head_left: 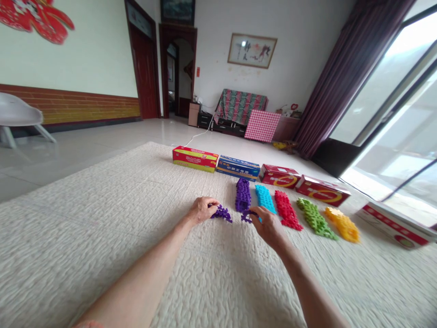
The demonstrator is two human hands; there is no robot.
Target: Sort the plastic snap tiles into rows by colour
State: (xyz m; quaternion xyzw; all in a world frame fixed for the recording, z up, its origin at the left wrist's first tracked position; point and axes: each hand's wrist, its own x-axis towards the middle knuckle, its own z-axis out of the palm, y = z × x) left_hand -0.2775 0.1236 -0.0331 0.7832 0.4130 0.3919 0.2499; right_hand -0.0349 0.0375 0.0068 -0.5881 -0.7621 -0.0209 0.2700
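My left hand (202, 209) is closed on a small cluster of purple plastic pieces (222, 212) just above the cream carpet (102, 237). My right hand (266, 224) pinches another purple piece (246, 215) close beside it. Just beyond the hands lie rows of interlocking pieces: purple (243, 194), cyan (265, 197), red (287, 210), green (315, 218) and orange (343, 223).
Several flat boxes line the carpet's far edge: a red-and-yellow one (195, 159), a blue one (238, 167), two red ones (279, 176) (322, 190), another at the right (396, 224). A white chair (17, 114) stands far left, glass doors (392, 114) at right.
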